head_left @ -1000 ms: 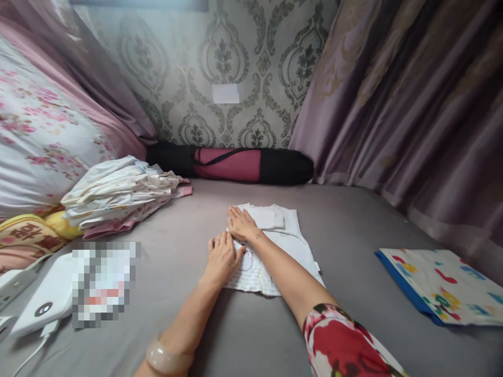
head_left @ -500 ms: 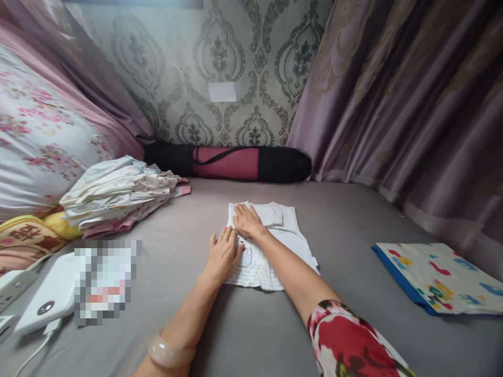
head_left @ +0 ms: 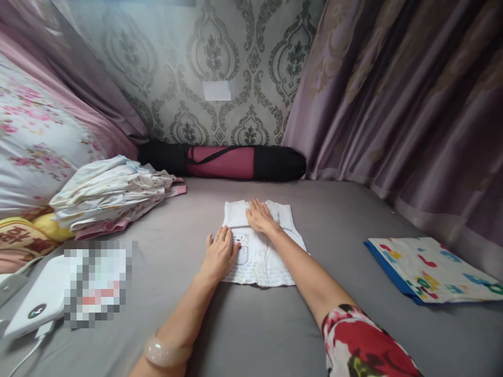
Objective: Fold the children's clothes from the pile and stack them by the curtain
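Head view: white shirt point(head_left: 271, 256) lies flat on the grey bed point(head_left: 334, 225), straight in front of the person, likely put there so both arms reach it evenly. Left hand point(head_left: 220, 254) rests palm down over its left edge, beside the bear print point(head_left: 241, 247); probably anchoring that side so the cloth doesn't slide. Left grip: fingers stretched, thumb apart, nothing pinched. Right hand point(head_left: 260, 215) lies flat across the folded strip point(head_left: 236, 214) at the far end, seemingly to press it smooth. Right grip: fingers extended, close to each other, thumb mostly hidden, clamped on nothing visible. Palm pressure can't be told. Clothes pile point(head_left: 113, 191) sits left, against the pillow point(head_left: 35, 136), well apart from the shirt; looks parked to the side. Power bank point(head_left: 43, 298) near left with cable point(head_left: 29, 353) plugged in, next to a blurred-out item point(head_left: 104, 288). Patterned cloth point(head_left: 428, 267) lies folded at right, apart from the hands. Long bag point(head_left: 223, 161) lies along the wall point(head_left: 251, 63), out of the arms' way.
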A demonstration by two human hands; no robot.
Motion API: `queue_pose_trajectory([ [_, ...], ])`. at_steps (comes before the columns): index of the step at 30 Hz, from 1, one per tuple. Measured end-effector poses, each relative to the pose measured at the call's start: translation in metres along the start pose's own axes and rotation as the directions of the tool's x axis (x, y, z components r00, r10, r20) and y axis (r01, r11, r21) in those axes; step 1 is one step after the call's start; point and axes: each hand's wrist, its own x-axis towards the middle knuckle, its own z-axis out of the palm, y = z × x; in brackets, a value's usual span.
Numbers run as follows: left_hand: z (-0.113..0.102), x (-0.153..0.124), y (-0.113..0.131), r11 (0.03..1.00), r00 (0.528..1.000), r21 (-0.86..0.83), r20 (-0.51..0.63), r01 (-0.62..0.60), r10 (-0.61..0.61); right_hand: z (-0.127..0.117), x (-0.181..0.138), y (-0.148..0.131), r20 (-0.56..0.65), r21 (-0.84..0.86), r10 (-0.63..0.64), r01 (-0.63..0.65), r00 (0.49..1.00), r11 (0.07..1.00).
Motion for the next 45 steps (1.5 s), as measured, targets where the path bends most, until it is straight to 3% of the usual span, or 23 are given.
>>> queue_pose_trajectory([
  [4,-0.001,0.001,0.002,1.0,1.0,0.012,0.014,0.01,-0.01,0.001,-0.01,0.013,-0.086,-0.06,0.084,-0.089,0.993,0.994],
  [7,-0.002,0.001,0.001,1.0,1.0,0.015,0.024,0.013,-0.013,0.0,-0.012,0.017,-0.006,-0.028,0.103,-0.103,0.995,0.994],
  [11,-0.006,0.001,0.002,1.0,1.0,0.01,0.004,0.005,-0.005,-0.02,-0.022,0.025,0.11,0.086,0.062,-0.071,0.992,0.994],
  [16,-0.015,-0.001,0.027,0.994,0.995,-0.036,-0.007,-0.101,0.101,-0.039,-0.085,0.04,0.114,0.078,-0.048,0.039,0.992,0.996],
  [20,-0.009,-0.007,0.055,0.967,0.964,-0.076,0.091,-0.245,0.251,-0.029,-0.136,0.042,0.139,-0.014,-0.116,0.119,0.983,0.993],
  [24,-0.001,-0.012,0.065,0.954,0.933,-0.092,0.202,-0.286,0.299,-0.017,-0.152,0.037,0.147,-0.057,-0.149,0.159,0.978,0.986],
  [27,-0.003,-0.012,0.058,0.952,0.92,-0.1,0.249,-0.288,0.304,-0.019,-0.154,0.04,0.159,-0.048,-0.157,0.166,0.975,0.985],
  [31,-0.009,-0.014,0.038,0.957,0.934,-0.057,0.209,-0.286,0.292,-0.023,-0.16,0.052,0.07,-0.103,-0.115,0.122,0.991,0.987],
  [35,-0.007,-0.017,0.02,0.976,0.945,-0.05,0.243,-0.212,0.218,-0.023,-0.165,0.06,0.117,-0.095,-0.08,0.091,0.99,0.991],
  [42,-0.007,-0.026,-0.016,0.971,0.955,-0.061,0.179,-0.23,0.237,-0.032,-0.182,0.077,0.091,-0.101,-0.074,0.083,0.993,0.991],
  [45,-0.005,-0.033,-0.03,0.979,0.956,-0.077,0.213,-0.191,0.204,-0.031,-0.19,0.086,0.101,-0.082,-0.06,0.068,0.993,0.994],
])
